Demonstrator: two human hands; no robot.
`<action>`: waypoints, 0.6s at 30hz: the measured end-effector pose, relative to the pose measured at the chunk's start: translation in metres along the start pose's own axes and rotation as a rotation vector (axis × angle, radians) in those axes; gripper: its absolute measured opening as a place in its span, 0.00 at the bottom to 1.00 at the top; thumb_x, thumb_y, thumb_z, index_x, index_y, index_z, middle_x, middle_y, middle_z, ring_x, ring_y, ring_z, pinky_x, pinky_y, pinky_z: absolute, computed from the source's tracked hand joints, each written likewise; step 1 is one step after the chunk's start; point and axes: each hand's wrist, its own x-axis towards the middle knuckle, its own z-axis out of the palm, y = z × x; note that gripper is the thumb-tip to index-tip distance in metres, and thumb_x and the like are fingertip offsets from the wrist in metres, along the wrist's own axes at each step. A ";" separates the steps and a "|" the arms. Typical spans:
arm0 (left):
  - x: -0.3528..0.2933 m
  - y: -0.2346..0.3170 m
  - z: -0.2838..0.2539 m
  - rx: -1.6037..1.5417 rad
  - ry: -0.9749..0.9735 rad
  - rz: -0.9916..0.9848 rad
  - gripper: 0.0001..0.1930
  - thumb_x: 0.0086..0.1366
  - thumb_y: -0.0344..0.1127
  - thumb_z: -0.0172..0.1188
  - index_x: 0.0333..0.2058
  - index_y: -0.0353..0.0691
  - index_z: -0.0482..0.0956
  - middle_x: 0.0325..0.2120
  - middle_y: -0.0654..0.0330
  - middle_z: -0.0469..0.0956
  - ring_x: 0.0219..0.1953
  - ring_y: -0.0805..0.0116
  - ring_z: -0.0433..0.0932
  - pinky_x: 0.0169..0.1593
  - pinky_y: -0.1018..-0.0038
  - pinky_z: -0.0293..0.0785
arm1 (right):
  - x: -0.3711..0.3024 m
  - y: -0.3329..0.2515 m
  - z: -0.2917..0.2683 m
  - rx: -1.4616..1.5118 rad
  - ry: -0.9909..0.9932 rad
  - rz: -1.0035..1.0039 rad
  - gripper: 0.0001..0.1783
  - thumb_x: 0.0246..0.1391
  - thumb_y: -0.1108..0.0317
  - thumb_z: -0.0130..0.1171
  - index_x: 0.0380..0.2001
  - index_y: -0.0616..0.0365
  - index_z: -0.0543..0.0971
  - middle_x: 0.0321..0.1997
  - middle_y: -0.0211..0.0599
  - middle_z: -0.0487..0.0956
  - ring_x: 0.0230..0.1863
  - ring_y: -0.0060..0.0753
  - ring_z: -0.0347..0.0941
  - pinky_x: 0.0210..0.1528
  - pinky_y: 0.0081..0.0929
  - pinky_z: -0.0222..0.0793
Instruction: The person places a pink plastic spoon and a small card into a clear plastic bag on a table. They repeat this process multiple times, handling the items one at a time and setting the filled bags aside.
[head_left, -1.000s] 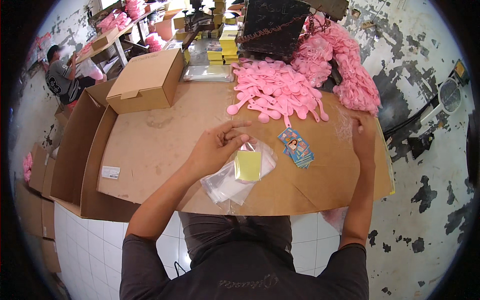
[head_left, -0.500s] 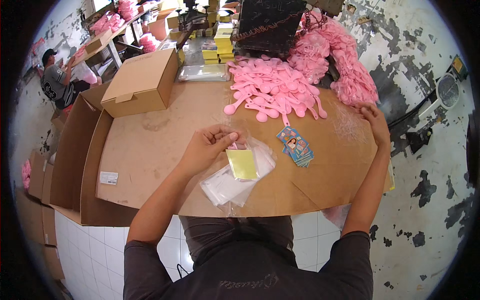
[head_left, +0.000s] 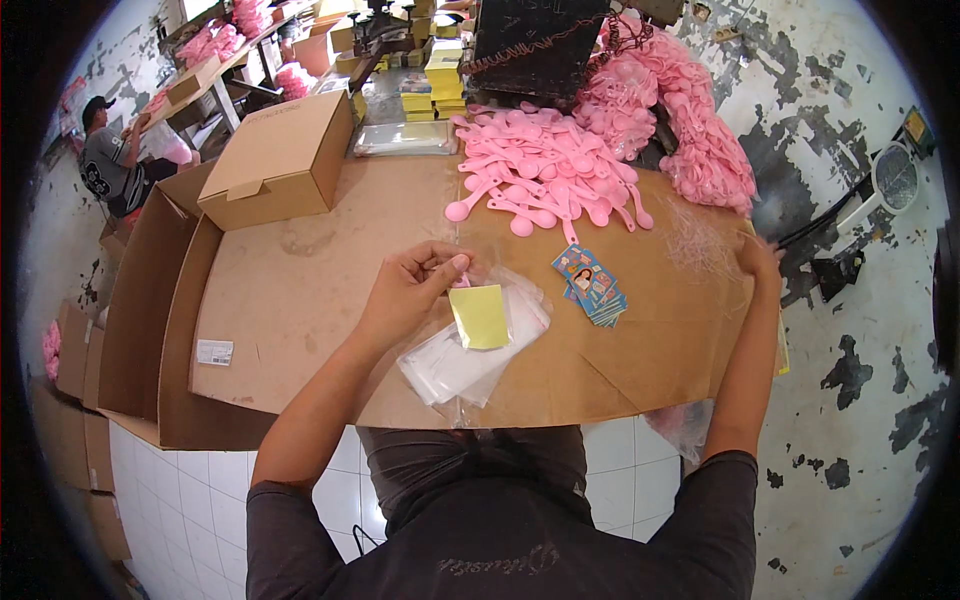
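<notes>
My left hand (head_left: 420, 280) is closed, thumb and fingers pinching the top of a small clear plastic bag. A yellow card (head_left: 481, 317) shows in it, with a bit of pink near my fingertips. Under it on the cardboard lies a stack of clear plastic bags (head_left: 450, 368). Off the right side of the tabletop, my right hand (head_left: 760, 256) is smeared by motion and its fingers cannot be made out. Nearest to it are thin clear plastic strips (head_left: 697, 245). Blue printed cards (head_left: 592, 285) lie in a small fanned pile right of the bags.
Pink plastic spoons (head_left: 550, 165) are heaped at the back, beside bagged pink spoons (head_left: 700, 150). A closed cardboard box (head_left: 275, 160) stands back left, over an open carton (head_left: 165, 330). A person (head_left: 110, 160) sits far left. A white round-headed device (head_left: 890, 185) is at right.
My right hand has moved from above the plastic strips outward and slightly down, off the table's right side. My left hand still holds the bag in nearly the same place.
</notes>
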 end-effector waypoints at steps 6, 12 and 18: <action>-0.012 0.002 -0.007 -0.023 0.022 0.038 0.12 0.74 0.34 0.63 0.48 0.30 0.83 0.39 0.58 0.86 0.42 0.73 0.83 0.48 0.76 0.80 | -0.003 -0.070 -0.026 0.655 -0.252 -0.084 0.16 0.62 0.66 0.57 0.50 0.59 0.82 0.44 0.37 0.85 0.42 0.32 0.82 0.48 0.32 0.76; -0.002 0.001 -0.001 -0.016 -0.066 0.045 0.10 0.73 0.31 0.61 0.47 0.30 0.83 0.41 0.56 0.86 0.45 0.70 0.84 0.52 0.73 0.80 | 0.026 -0.018 -0.032 0.051 -0.456 0.100 0.11 0.61 0.63 0.59 0.33 0.60 0.81 0.22 0.30 0.78 0.22 0.24 0.74 0.25 0.23 0.66; -0.007 0.002 -0.004 0.009 -0.048 0.046 0.09 0.74 0.29 0.59 0.46 0.30 0.83 0.42 0.56 0.86 0.45 0.70 0.84 0.53 0.72 0.80 | 0.020 -0.015 -0.041 0.942 -0.702 -0.087 0.18 0.55 0.56 0.66 0.30 0.64 0.83 0.30 0.43 0.85 0.26 0.37 0.80 0.28 0.35 0.74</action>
